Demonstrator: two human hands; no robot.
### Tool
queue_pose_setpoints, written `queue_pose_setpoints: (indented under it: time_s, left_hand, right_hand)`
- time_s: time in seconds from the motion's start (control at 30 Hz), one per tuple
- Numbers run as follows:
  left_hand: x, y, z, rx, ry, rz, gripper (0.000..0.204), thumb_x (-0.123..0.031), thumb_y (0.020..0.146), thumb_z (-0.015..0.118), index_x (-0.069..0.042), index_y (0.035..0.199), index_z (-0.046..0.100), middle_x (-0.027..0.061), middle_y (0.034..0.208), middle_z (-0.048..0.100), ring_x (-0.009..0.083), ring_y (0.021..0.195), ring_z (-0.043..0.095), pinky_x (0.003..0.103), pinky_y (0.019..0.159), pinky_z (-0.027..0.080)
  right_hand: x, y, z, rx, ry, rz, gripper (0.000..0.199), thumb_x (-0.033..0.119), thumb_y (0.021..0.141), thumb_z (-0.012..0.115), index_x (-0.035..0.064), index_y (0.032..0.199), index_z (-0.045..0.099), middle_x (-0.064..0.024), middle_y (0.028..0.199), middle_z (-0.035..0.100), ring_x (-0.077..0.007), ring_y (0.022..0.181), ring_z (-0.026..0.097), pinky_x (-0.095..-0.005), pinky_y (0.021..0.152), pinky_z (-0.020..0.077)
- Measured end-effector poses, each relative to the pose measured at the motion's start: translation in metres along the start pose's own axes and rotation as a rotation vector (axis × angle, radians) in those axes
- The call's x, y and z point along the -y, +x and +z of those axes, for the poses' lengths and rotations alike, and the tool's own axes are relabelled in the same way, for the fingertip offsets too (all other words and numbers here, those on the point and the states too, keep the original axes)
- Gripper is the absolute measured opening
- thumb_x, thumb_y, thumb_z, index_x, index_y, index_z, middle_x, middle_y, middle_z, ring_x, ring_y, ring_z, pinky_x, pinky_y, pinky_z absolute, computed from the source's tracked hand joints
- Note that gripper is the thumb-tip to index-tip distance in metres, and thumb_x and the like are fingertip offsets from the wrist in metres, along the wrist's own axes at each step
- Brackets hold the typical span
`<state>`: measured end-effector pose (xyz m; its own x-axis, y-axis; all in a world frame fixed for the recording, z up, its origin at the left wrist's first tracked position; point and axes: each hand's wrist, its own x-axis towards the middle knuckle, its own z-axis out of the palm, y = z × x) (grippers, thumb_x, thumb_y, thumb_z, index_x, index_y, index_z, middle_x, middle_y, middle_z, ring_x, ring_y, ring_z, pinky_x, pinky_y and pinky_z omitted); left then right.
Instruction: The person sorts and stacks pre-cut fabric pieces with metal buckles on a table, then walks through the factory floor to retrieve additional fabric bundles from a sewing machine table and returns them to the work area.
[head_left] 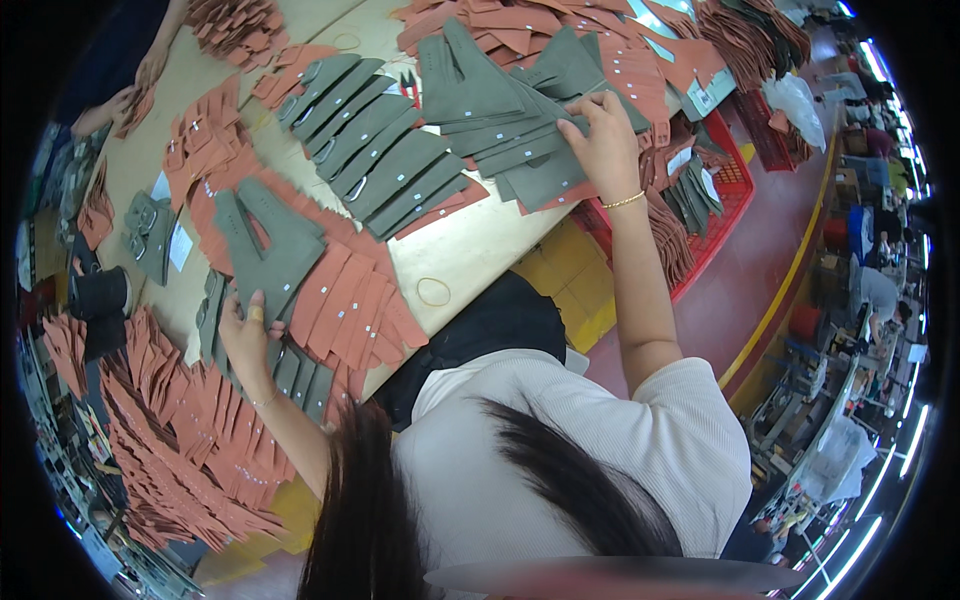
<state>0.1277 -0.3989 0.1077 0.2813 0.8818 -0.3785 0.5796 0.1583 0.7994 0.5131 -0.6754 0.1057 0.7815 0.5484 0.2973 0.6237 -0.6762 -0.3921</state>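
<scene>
My left hand [246,338] is closed on the lower edge of a grey-green cut piece [262,245] with a slit in it, its thumb on top. That piece lies over fanned rust-red pieces [345,305]. Over to the right, my right hand [606,140] bends its fingers down at the edge of a loose stack of grey-green pieces [515,120]. Thumb and forefinger come together there; whether they pinch a piece is hard to make out. Between my hands runs an overlapping row of grey-green pieces [375,150], some with metal rings.
Rust-red pieces [190,430] are heaped at the lower left, with more at the table's far side. A red plastic crate [735,190] holding pieces stands right of the table. A rubber band [433,291] lies near the front edge. Another person's hand [118,108] works at the far left.
</scene>
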Motion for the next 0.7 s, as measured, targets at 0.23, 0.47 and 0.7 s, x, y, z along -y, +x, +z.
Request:
queue_pose_setpoints:
  time_s: [0.23, 0.47, 0.7]
  left_hand:
    - [0.002, -0.012, -0.003, 0.091, -0.274, -0.063, 0.027, -0.021, 0.095, 0.058, 0.004, 0.105, 0.055, 0.0123, 0.087, 0.066, 0.0172, 0.06, 0.068, 0.022, 0.045, 0.051]
    - [0.008, -0.005, -0.008, 0.156, -0.348, -0.149, 0.028, -0.027, 0.097, 0.057, 0.0, 0.106, 0.057, 0.0077, 0.088, 0.066, 0.0147, 0.063, 0.068, 0.02, 0.05, 0.053]
    - [0.009, -0.005, -0.012, 0.172, -0.438, -0.219, 0.039, -0.034, 0.098, 0.054, 0.002, 0.114, 0.056, 0.0119, 0.095, 0.068, 0.0192, 0.068, 0.069, 0.024, 0.053, 0.057]
  right_hand:
    - [0.043, 0.027, 0.003, -0.184, 0.167, -0.155, 0.013, 0.013, 0.079, 0.069, 0.0051, 0.08, 0.058, -0.0116, 0.075, 0.059, -0.0325, 0.064, 0.058, -0.0409, 0.06, 0.0481]
    - [0.12, 0.062, -0.061, -0.42, 0.243, -0.428, 0.014, 0.007, 0.081, 0.066, 0.0031, 0.077, 0.053, -0.0055, 0.066, 0.058, -0.0177, 0.058, 0.062, -0.0316, 0.049, 0.0468]
    - [0.219, 0.046, -0.041, 0.126, 1.383, -0.323, 0.02, 0.008, 0.09, 0.067, 0.0006, 0.094, 0.049, -0.0106, 0.1, 0.062, -0.011, 0.07, 0.063, -0.0234, 0.056, 0.0582]
